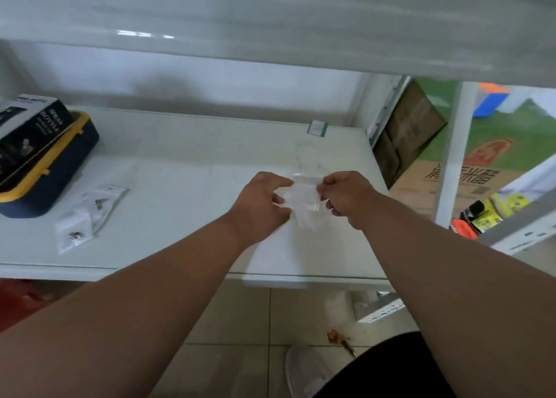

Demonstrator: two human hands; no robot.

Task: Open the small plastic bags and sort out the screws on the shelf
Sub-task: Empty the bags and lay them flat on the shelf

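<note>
The shelf [186, 163] runs across the scene, with another shelf board [270, 21] above it. At its far left sits a case [60, 157], and a box [27, 126] lies on top of the case. Just to the near right of the case, two small bags [87, 217] lie on the shelf, one partly over the other, with screws [75, 235] inside. Over the right part of the shelf, the left hand [261, 199] and the right hand [346, 196] hold a bag [304, 202] between them. Behind that, at the far right of the shelf, lies a small card [317, 128]. Right of the shelf stand cardboard boxes [481, 169]. On the floor [240, 322] below the near edge lies a small tool [343, 342].
</note>
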